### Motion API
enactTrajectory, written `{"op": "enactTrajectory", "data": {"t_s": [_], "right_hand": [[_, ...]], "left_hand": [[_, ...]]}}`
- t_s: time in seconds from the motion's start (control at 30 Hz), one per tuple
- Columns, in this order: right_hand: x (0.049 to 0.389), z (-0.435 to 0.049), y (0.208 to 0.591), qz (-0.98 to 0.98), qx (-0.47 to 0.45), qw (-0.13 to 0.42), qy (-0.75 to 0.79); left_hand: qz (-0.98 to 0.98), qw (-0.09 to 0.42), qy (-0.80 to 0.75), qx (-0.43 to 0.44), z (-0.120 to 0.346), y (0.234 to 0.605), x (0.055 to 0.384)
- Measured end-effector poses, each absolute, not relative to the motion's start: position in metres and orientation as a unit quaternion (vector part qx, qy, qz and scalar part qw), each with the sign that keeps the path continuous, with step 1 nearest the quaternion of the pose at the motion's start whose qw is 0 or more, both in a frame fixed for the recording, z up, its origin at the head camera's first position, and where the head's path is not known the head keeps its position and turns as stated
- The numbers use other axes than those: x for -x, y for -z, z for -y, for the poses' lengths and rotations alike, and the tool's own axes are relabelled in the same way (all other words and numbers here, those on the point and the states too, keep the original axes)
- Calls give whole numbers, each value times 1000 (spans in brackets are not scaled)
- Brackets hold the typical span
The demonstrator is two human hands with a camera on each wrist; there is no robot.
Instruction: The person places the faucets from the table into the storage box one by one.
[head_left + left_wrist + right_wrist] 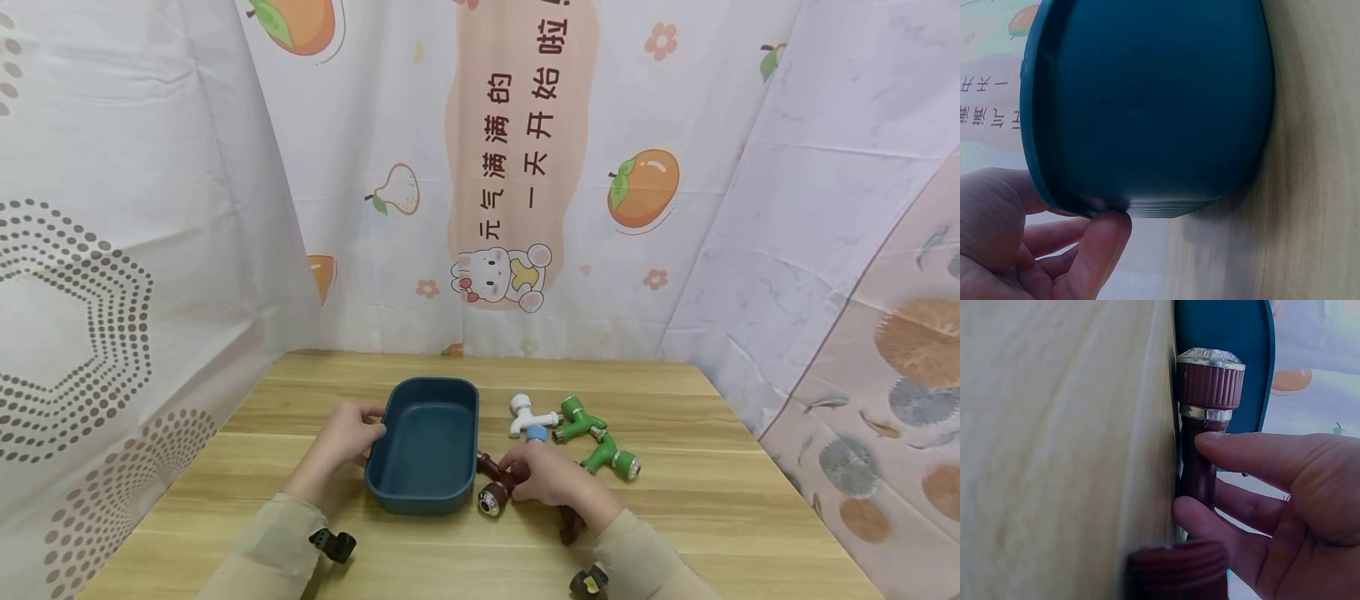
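A dark teal plastic box [418, 503] stands on the table, left of centre. My left hand [348, 433] pinches its left rim, the thumb on one side of the wall and the fingers on the other, as the left wrist view shows closely. Just right of the box, my right hand [551, 475] holds a dark red faucet [492, 497] between thumb and fingers. That faucet's ribbed, silver-edged knob [1212, 384] points toward the box in the right wrist view. A second dark red faucet [572, 527] lies partly hidden beneath the right wrist.
Beyond the right hand lie a white faucet [528, 419], a partly covered blue piece [537, 433], a green faucet [577, 420] and another green one [609, 458]. Printed curtains [360, 275] hang at the back and both sides of the wooden table [712, 500].
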State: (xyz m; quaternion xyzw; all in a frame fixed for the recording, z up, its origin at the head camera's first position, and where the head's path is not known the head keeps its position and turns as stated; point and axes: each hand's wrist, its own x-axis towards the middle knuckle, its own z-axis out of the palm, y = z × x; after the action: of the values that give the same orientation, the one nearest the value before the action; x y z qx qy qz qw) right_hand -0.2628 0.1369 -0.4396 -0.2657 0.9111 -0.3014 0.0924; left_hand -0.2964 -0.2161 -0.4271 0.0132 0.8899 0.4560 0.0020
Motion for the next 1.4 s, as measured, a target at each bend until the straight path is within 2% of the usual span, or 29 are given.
{"op": "enactTrajectory", "data": {"t_s": [0.63, 1.23, 1.4], "right_hand": [[264, -140, 440, -905, 290, 80, 300], [266, -145, 441, -900, 314, 84, 290], [266, -147, 441, -892, 305, 99, 319]], "left_hand": [[-889, 8, -458, -8, 217, 428, 297], [-887, 14, -461, 0, 216, 429, 298], [-886, 17, -464, 2, 216, 429, 299]]}}
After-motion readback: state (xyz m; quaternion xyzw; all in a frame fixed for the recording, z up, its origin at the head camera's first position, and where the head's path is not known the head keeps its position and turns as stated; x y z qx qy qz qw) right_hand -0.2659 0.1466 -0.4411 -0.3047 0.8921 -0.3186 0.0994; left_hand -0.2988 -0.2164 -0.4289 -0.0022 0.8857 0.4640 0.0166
